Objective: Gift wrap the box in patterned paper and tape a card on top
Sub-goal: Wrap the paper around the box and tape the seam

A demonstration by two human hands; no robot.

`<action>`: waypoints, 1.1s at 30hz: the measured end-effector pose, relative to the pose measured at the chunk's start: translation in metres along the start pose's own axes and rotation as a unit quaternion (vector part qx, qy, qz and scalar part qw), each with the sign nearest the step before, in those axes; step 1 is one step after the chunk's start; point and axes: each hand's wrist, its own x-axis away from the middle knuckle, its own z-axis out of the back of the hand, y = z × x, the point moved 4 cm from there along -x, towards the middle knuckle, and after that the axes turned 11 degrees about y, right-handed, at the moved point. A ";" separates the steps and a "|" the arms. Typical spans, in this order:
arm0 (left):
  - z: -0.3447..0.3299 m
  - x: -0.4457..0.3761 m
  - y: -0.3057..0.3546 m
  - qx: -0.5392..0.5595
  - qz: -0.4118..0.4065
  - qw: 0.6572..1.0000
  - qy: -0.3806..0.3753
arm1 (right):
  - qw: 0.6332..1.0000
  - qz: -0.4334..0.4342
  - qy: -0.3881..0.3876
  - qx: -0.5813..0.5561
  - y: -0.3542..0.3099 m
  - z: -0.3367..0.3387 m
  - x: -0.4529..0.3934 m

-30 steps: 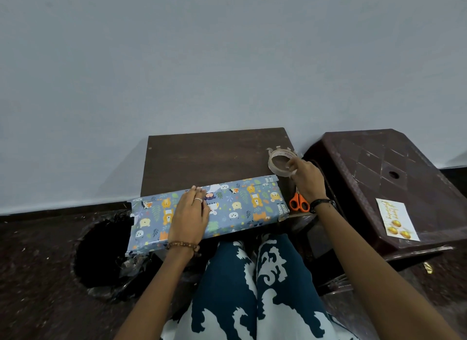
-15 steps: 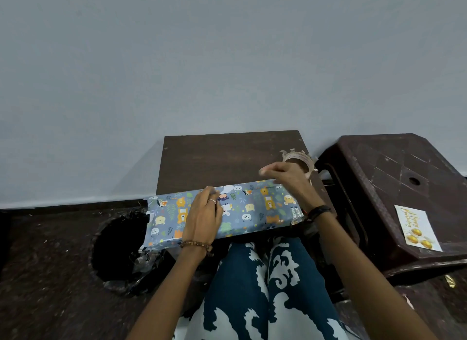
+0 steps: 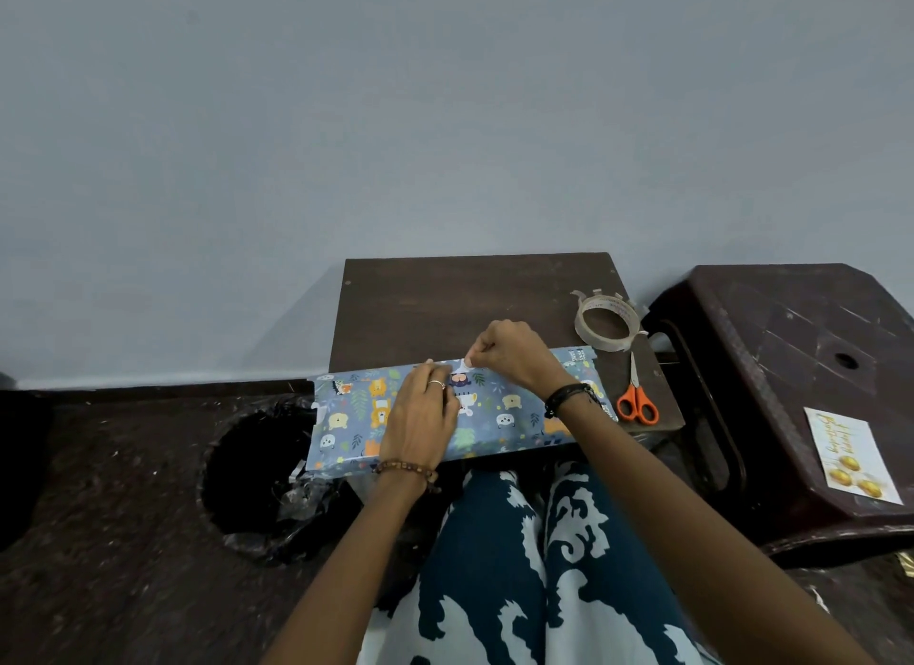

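The box (image 3: 499, 419), wrapped in blue paper with animal prints, lies across the near edge of a small dark table (image 3: 445, 303). My left hand (image 3: 420, 417) presses flat on the paper near the box's middle. My right hand (image 3: 509, 350) pinches a short piece of clear tape (image 3: 462, 366) at the box's far edge, just beyond my left fingertips. The tape roll (image 3: 607, 322), with cut strips stuck on its rim, stands at the table's right side. The card (image 3: 851, 454), white with gold lettering and gold balls, lies on a stool to the right.
Orange-handled scissors (image 3: 637, 398) lie on the table's right edge beside the box. A dark plastic stool (image 3: 791, 348) stands right of the table. A bin lined with a black bag (image 3: 262, 476) sits on the floor at the left. A wall runs behind the table.
My right hand left the tape roll on the table and came left to the box's far edge with a piece of tape. My left hand stayed pressed on the paper.
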 end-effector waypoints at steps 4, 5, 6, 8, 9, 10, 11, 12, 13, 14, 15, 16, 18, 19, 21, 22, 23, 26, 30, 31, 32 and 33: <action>0.001 0.000 0.001 0.003 -0.003 1.000 0.005 | 0.998 0.019 0.020 0.049 -0.005 -0.003 0.004; 0.001 0.000 0.001 0.003 -0.002 1.000 0.005 | 0.997 0.021 0.031 0.061 -0.005 -0.005 0.005; 0.001 0.000 0.001 0.003 -0.002 1.000 0.005 | 0.996 0.025 0.042 0.073 -0.005 -0.006 0.006; 0.001 0.000 0.000 0.004 0.000 1.000 0.004 | 0.993 0.040 0.059 0.098 -0.008 -0.008 0.009; 0.001 0.000 0.000 0.004 0.001 1.000 0.003 | 0.991 0.047 0.064 0.106 -0.008 -0.008 0.010; 0.000 0.000 0.000 0.002 0.001 1.000 0.000 | 0.990 0.054 0.066 0.110 -0.009 -0.008 0.010; 0.000 0.000 -0.001 0.001 0.001 1.000 -0.003 | 0.991 0.055 0.064 0.108 -0.009 -0.007 0.010; 0.000 0.000 -0.001 -0.002 0.000 1.000 -0.005 | 0.992 0.052 0.060 0.101 -0.009 -0.007 0.009; 0.001 0.000 0.000 -0.005 -0.004 1.000 -0.006 | 0.993 0.042 0.055 0.091 -0.008 -0.007 0.007; 0.001 0.000 0.000 -0.009 -0.012 1.000 -0.007 | 0.995 0.030 0.045 0.082 -0.007 -0.006 0.005; 0.002 0.000 0.001 -0.012 -0.025 1.000 -0.005 | 0.997 0.017 0.034 0.072 -0.005 -0.006 0.002; 0.002 0.000 0.002 -0.016 -0.039 0.999 -0.002 | 0.998 0.002 0.022 0.059 -0.003 -0.005 -0.001; 0.002 0.000 0.000 -0.027 -0.048 0.999 -0.004 | 0.999 -0.031 0.005 0.016 0.001 -0.003 -0.004; 0.002 0.001 -0.001 -0.031 -0.045 0.998 -0.005 | 0.998 -0.053 -0.005 -0.013 0.003 -0.003 -0.005; 0.001 0.000 -0.001 -0.033 -0.047 0.998 -0.002 | 0.994 -0.085 -0.027 -0.062 0.008 -0.002 -0.007; 0.001 0.000 -0.001 -0.034 -0.052 0.998 0.003 | 0.992 -0.090 -0.040 -0.075 0.008 -0.002 -0.008; 0.000 0.000 -0.001 -0.038 -0.057 0.998 0.008 | 0.991 -0.092 -0.053 -0.082 0.007 -0.002 -0.010; 0.000 0.000 -0.001 -0.046 -0.074 0.996 0.019 | 0.988 -0.105 -0.062 -0.099 0.007 -0.004 -0.013; 0.002 0.000 0.002 -0.051 -0.110 0.992 0.028 | 0.990 -0.093 -0.029 -0.100 0.010 -0.001 -0.014; 0.003 0.000 0.003 -0.053 -0.118 0.991 0.030 | 0.991 -0.082 -0.037 -0.097 0.010 0.002 -0.013; 0.003 0.000 0.003 -0.053 -0.123 0.991 0.032 | 0.993 -0.064 -0.058 -0.081 0.009 0.009 -0.013; 0.003 0.000 0.003 -0.054 -0.124 0.990 0.034 | 0.994 -0.038 -0.089 -0.041 0.009 0.015 -0.013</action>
